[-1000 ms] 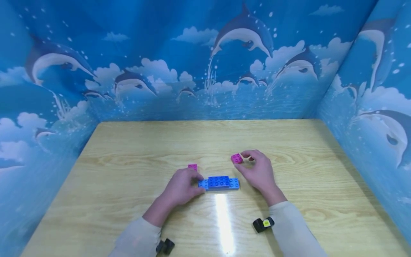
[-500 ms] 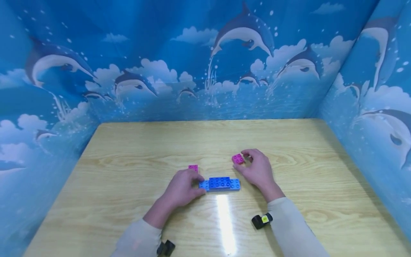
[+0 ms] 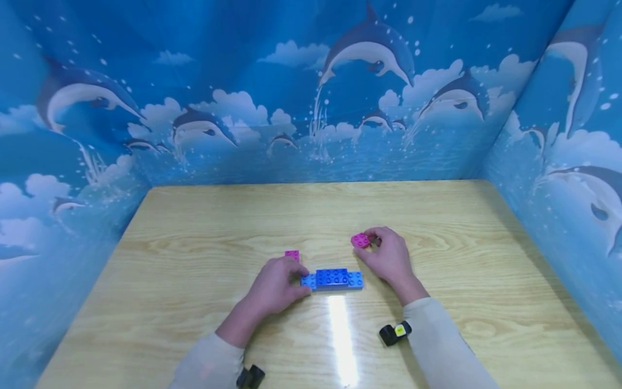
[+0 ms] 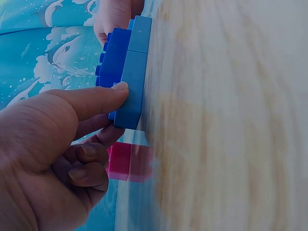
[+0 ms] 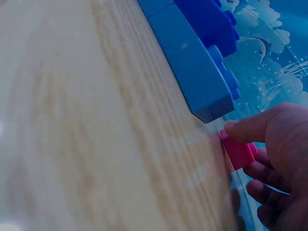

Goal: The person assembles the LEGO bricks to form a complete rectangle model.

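Two light blue toy building bricks (image 3: 356,280) lie end to end on the table, joined by a dark blue brick (image 3: 332,277) on top. My left hand (image 3: 278,283) pinches the left end of this joined piece between thumb and fingers, as the left wrist view shows. Behind it and to the right, my right hand (image 3: 390,260) holds a small pink brick (image 3: 359,240) by thumb and index finger. In the right wrist view that pink brick (image 5: 238,150) sits low by the tabletop. A second pink brick (image 3: 292,254) lies just beyond my left hand, which partly hides it.
The wood-grain table (image 3: 218,216) carries a bright strip of reflected light in front of the bricks. A blue dolphin-print curtain (image 3: 272,119) closes off the back and both sides. Each wrist wears a black strapped device (image 3: 394,333).
The pink brick at my right hand has turned slightly in the fingers. My left hand and the blue bricks stay almost where they were.
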`<state>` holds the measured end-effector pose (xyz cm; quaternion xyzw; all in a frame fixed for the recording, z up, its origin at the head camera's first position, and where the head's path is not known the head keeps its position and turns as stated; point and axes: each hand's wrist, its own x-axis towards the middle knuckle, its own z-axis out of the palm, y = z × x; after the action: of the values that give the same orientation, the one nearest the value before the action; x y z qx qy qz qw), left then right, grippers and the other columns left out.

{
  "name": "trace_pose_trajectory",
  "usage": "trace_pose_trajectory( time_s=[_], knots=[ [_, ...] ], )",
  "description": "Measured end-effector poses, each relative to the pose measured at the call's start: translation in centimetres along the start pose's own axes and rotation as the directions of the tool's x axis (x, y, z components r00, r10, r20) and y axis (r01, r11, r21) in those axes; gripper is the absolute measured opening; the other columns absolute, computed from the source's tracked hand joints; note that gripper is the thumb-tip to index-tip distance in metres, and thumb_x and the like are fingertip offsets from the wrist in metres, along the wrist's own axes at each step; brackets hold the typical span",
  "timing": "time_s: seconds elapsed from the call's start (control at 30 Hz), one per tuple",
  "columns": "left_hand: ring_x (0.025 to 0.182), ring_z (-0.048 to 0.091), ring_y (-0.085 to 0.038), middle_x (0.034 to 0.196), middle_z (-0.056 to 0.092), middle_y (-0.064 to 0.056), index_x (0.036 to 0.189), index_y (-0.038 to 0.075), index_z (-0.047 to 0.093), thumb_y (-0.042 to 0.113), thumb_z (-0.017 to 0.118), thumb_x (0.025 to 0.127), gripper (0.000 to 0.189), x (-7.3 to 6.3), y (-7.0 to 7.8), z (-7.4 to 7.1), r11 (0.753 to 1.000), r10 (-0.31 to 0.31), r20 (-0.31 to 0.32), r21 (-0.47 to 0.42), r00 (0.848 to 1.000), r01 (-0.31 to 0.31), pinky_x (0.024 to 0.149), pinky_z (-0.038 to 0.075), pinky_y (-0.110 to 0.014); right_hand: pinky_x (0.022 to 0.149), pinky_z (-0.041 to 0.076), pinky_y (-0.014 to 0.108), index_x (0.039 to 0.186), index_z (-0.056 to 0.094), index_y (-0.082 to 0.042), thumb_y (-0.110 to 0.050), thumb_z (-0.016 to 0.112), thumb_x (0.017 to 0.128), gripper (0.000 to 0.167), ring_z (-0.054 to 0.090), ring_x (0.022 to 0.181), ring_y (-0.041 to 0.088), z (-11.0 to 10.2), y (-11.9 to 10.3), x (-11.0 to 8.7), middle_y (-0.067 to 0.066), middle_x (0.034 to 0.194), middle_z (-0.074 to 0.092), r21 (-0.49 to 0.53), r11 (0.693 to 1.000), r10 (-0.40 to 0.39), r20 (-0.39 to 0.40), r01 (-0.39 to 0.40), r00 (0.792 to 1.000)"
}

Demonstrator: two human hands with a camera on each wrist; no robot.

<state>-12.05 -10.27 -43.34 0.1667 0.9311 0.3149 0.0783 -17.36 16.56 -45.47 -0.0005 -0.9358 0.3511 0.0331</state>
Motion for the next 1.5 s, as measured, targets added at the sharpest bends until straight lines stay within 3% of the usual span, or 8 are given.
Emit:
trace_pose_trajectory(
  time_s=[0.27, 0.6, 1.1, 1.5],
  knots=[
    [0.099, 0.064, -0.021, 0.101, 0.070, 0.000, 0.106, 0.009, 0.075, 0.023, 0.088, 0.076, 0.035, -0.1, -0.1, 0.0, 1.000, 0.013, -0.007, -0.005, 1.000, -0.013, 0.091, 0.051, -0.042, 0.074, 0.048, 0.039, 0.114, 0.069, -0.005, -0.029, 0.083, 0.081, 0.043, 0.055, 0.087, 0.025, 0.1, 0.1, 0.1, 0.007, 0.095, 0.062, 0.003, 1.000, -0.023, -0.020, 0.023, 1.000],
    [0.102, 0.063, -0.021, 0.103, 0.070, 0.000, 0.107, 0.010, 0.075, 0.024, 0.088, 0.076, 0.036, -0.1, -0.1, -0.1, 1.000, -0.013, 0.002, -0.005, 1.000, 0.013, 0.094, 0.050, -0.043, 0.084, 0.052, 0.044, 0.117, 0.068, -0.008, -0.022, 0.084, 0.081, 0.042, 0.058, 0.099, 0.029, -0.5, -0.3, -0.3, 0.008, 0.106, 0.063, 0.077, 0.997, 0.020, -0.004, -0.019, 1.000],
    [0.101, 0.064, -0.021, 0.102, 0.070, 0.000, 0.106, 0.010, 0.075, 0.023, 0.088, 0.076, 0.036, -0.1, -0.2, 0.0, 1.000, -0.005, 0.005, -0.020, 1.000, 0.006, 0.092, 0.051, -0.042, 0.080, 0.050, 0.041, 0.115, 0.069, -0.010, -0.014, 0.084, 0.080, 0.038, 0.056, 0.097, 0.025, -2.1, -1.1, -1.6, 0.002, 0.103, 0.064, 0.112, 0.988, -0.107, 0.000, 0.107, 0.994],
    [0.102, 0.064, -0.022, 0.103, 0.071, 0.000, 0.107, 0.010, 0.075, 0.023, 0.088, 0.076, 0.037, 0.0, -0.2, -0.1, 1.000, -0.010, -0.003, -0.019, 1.000, 0.010, 0.094, 0.050, -0.043, 0.087, 0.048, 0.048, 0.114, 0.070, -0.014, -0.012, 0.084, 0.079, 0.037, 0.058, 0.099, 0.027, -2.9, -1.2, -2.7, -0.001, 0.104, 0.065, 0.135, 0.978, -0.167, 0.050, 0.160, 0.985]
  ],
)
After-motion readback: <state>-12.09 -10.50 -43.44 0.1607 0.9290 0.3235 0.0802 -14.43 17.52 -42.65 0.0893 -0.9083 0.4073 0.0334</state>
